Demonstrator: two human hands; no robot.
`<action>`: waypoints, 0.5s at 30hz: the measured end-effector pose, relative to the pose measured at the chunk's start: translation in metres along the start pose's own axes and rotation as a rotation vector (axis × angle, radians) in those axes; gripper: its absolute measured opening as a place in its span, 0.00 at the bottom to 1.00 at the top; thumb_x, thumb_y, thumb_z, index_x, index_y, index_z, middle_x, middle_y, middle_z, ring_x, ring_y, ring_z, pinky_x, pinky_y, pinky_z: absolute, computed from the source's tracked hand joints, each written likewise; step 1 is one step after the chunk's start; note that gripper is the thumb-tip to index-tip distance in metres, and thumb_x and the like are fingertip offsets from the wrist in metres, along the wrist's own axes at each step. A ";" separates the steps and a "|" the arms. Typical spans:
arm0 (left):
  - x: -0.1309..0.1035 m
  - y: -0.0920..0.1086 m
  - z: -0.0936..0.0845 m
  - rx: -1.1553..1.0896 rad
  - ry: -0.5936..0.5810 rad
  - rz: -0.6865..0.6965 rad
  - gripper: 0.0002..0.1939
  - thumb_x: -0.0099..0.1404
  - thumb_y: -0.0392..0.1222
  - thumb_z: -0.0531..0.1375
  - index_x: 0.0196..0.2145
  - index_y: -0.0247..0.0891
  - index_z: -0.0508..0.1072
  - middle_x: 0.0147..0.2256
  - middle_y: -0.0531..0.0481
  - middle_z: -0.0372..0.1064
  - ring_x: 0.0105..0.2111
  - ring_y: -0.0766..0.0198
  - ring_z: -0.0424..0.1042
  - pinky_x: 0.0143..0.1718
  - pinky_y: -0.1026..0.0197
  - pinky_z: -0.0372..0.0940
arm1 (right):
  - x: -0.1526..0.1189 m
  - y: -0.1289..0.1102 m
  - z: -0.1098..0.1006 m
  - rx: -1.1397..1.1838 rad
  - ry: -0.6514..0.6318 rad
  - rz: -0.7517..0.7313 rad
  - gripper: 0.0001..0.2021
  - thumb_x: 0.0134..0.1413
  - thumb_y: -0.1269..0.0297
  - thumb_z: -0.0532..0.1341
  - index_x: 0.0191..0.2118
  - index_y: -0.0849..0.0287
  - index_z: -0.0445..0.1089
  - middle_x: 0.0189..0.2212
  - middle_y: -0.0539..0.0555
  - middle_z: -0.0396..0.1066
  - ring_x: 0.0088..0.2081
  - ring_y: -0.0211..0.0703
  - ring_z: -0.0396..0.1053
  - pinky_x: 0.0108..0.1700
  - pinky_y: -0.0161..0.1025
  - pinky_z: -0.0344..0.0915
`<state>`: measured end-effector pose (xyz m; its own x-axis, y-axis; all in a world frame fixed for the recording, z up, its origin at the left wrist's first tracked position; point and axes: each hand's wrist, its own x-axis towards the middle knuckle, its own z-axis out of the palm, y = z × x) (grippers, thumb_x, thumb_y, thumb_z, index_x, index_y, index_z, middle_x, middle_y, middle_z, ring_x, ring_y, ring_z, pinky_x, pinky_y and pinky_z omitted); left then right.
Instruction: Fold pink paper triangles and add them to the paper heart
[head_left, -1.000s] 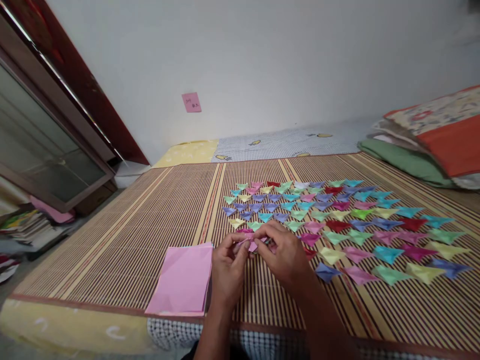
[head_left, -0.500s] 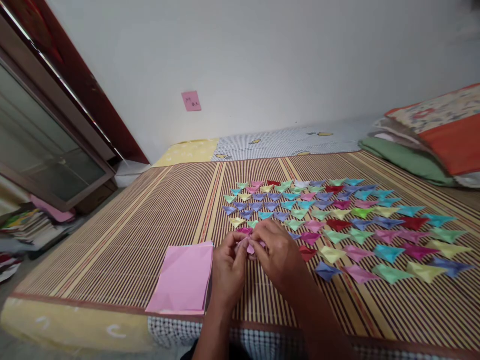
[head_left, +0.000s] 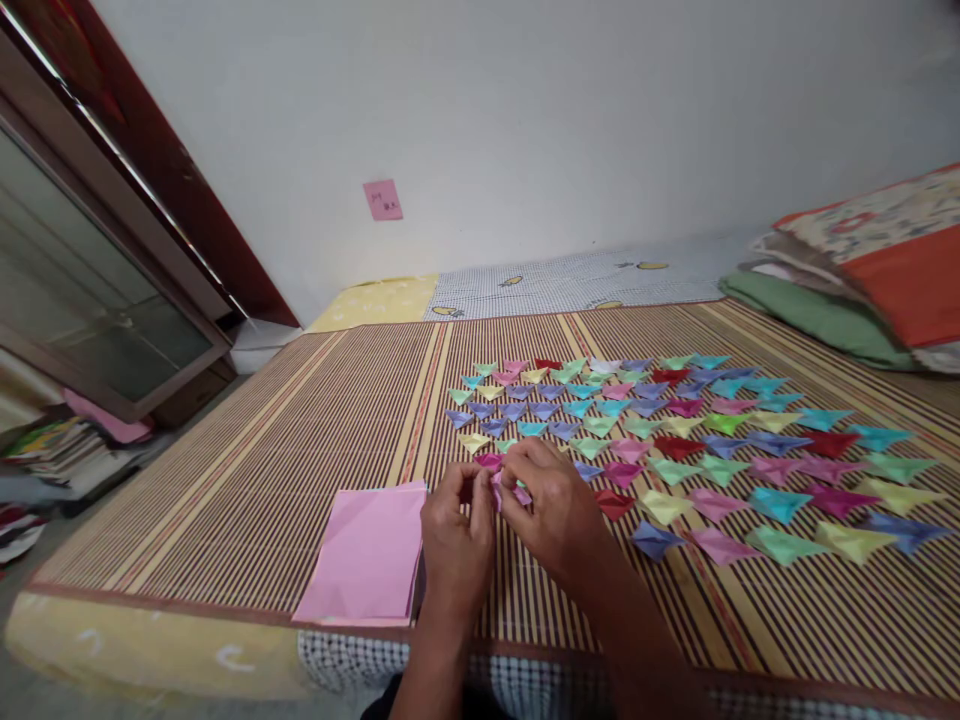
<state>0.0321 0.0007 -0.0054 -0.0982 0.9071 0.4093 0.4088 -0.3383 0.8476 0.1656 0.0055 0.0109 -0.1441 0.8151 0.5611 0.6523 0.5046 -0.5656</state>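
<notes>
Between my two hands is a small piece of folded pink paper [head_left: 498, 492], partly hidden by the fingers. My left hand [head_left: 456, 530] pinches its left side with thumb and forefinger. From the right, my right hand [head_left: 551, 505] grips the other side with bent fingers. Just beyond the fingertips lies a magenta folded paper [head_left: 489, 461] on the striped mat [head_left: 360, 400]. A stack of square pink paper [head_left: 367, 555] rests beside my left hand. Rows of folded paper shapes in many colours, among them a red one [head_left: 613, 503], spread behind and to the right of my right hand.
Folded bedding and a cushion [head_left: 900, 270] are piled at the far right. A pink note [head_left: 383, 200] is stuck on the white wall [head_left: 525, 120]. Books [head_left: 60, 455] and a glass-fronted cabinet [head_left: 97, 280] stand at the left, off the mat.
My fingers have shifted slightly on the pink paper; the left thumb and forefinger look straighter and more upright. Stack and rows of folded shapes stay as they were.
</notes>
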 end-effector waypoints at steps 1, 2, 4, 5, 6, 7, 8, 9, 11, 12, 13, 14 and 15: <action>0.000 -0.001 0.000 0.002 0.007 -0.006 0.07 0.71 0.41 0.58 0.35 0.40 0.74 0.30 0.50 0.75 0.31 0.60 0.74 0.35 0.62 0.66 | 0.000 0.000 -0.001 0.000 0.000 0.001 0.11 0.57 0.78 0.58 0.28 0.56 0.61 0.33 0.54 0.67 0.39 0.49 0.65 0.42 0.45 0.62; -0.001 -0.001 0.000 -0.003 0.012 -0.013 0.08 0.71 0.41 0.58 0.35 0.40 0.74 0.30 0.50 0.75 0.31 0.61 0.74 0.35 0.62 0.65 | 0.000 0.001 -0.001 0.000 0.000 0.003 0.11 0.56 0.78 0.58 0.28 0.56 0.61 0.33 0.54 0.67 0.38 0.49 0.65 0.41 0.45 0.62; -0.001 -0.001 -0.001 -0.025 0.010 -0.022 0.08 0.72 0.42 0.57 0.35 0.40 0.73 0.30 0.51 0.75 0.31 0.61 0.74 0.35 0.62 0.66 | 0.000 0.002 -0.003 0.002 -0.001 0.009 0.11 0.56 0.78 0.58 0.28 0.56 0.61 0.32 0.54 0.67 0.37 0.48 0.65 0.40 0.44 0.62; 0.000 0.000 -0.002 -0.039 0.002 -0.023 0.08 0.72 0.42 0.57 0.35 0.40 0.73 0.31 0.50 0.75 0.32 0.61 0.75 0.36 0.62 0.66 | 0.000 0.002 -0.004 0.005 -0.001 0.010 0.11 0.56 0.78 0.58 0.28 0.56 0.61 0.32 0.53 0.67 0.37 0.48 0.65 0.40 0.43 0.62; 0.000 0.001 -0.002 -0.054 -0.016 -0.023 0.07 0.71 0.41 0.58 0.35 0.40 0.74 0.31 0.50 0.75 0.32 0.61 0.75 0.36 0.62 0.66 | -0.001 0.002 -0.005 0.009 0.000 0.011 0.11 0.56 0.78 0.58 0.28 0.56 0.61 0.32 0.53 0.66 0.37 0.47 0.64 0.40 0.43 0.62; 0.001 0.002 -0.003 -0.071 -0.040 -0.024 0.06 0.71 0.41 0.59 0.36 0.40 0.74 0.32 0.50 0.76 0.33 0.60 0.76 0.36 0.62 0.67 | -0.001 0.002 -0.006 0.013 0.001 0.012 0.11 0.57 0.78 0.58 0.28 0.56 0.61 0.32 0.53 0.66 0.37 0.47 0.64 0.40 0.43 0.61; 0.001 0.003 -0.003 -0.090 -0.067 -0.027 0.06 0.70 0.41 0.59 0.36 0.40 0.75 0.33 0.49 0.77 0.34 0.60 0.76 0.37 0.62 0.67 | 0.000 0.002 -0.007 0.018 0.001 0.016 0.11 0.57 0.77 0.58 0.28 0.56 0.61 0.32 0.53 0.66 0.37 0.47 0.64 0.40 0.43 0.61; 0.002 0.003 -0.004 -0.111 -0.090 -0.035 0.05 0.70 0.40 0.59 0.37 0.40 0.75 0.34 0.49 0.77 0.35 0.60 0.77 0.37 0.62 0.68 | 0.000 0.002 -0.007 0.023 0.002 0.021 0.11 0.58 0.77 0.59 0.28 0.56 0.61 0.32 0.52 0.66 0.36 0.47 0.64 0.40 0.42 0.61; 0.003 0.002 -0.005 -0.150 -0.113 -0.059 0.05 0.69 0.39 0.59 0.38 0.40 0.76 0.35 0.48 0.78 0.36 0.59 0.77 0.38 0.62 0.69 | 0.000 0.001 -0.009 0.032 -0.005 0.037 0.11 0.59 0.75 0.60 0.28 0.56 0.61 0.32 0.52 0.67 0.37 0.47 0.65 0.40 0.42 0.62; 0.003 0.002 -0.005 -0.165 -0.113 -0.076 0.05 0.69 0.39 0.59 0.39 0.40 0.76 0.35 0.48 0.78 0.36 0.59 0.77 0.38 0.61 0.69 | 0.000 0.001 -0.009 0.039 -0.012 0.042 0.11 0.59 0.75 0.61 0.28 0.56 0.62 0.32 0.52 0.67 0.37 0.47 0.65 0.40 0.42 0.62; 0.003 0.001 -0.004 -0.174 -0.108 -0.094 0.05 0.69 0.39 0.59 0.38 0.39 0.75 0.35 0.48 0.78 0.35 0.60 0.77 0.38 0.61 0.69 | 0.000 0.000 -0.009 0.045 -0.018 0.042 0.11 0.59 0.75 0.61 0.29 0.56 0.63 0.33 0.52 0.67 0.37 0.47 0.65 0.40 0.42 0.62; 0.003 0.000 -0.004 -0.181 -0.104 -0.113 0.04 0.68 0.38 0.59 0.38 0.39 0.75 0.33 0.49 0.77 0.35 0.60 0.77 0.38 0.61 0.69 | 0.000 0.000 -0.009 0.051 -0.023 0.037 0.10 0.59 0.75 0.62 0.29 0.56 0.63 0.33 0.52 0.67 0.38 0.47 0.65 0.40 0.42 0.62; 0.003 0.000 -0.004 -0.195 -0.104 -0.134 0.04 0.67 0.38 0.60 0.37 0.39 0.75 0.32 0.49 0.77 0.33 0.60 0.76 0.37 0.62 0.69 | 0.000 0.000 -0.009 0.056 -0.030 0.029 0.10 0.59 0.76 0.62 0.29 0.57 0.64 0.33 0.53 0.67 0.38 0.47 0.65 0.40 0.42 0.62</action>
<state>0.0279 0.0025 -0.0033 -0.0421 0.9644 0.2610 0.2152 -0.2463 0.9450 0.1721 0.0025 0.0164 -0.1484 0.8375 0.5259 0.6142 0.4948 -0.6147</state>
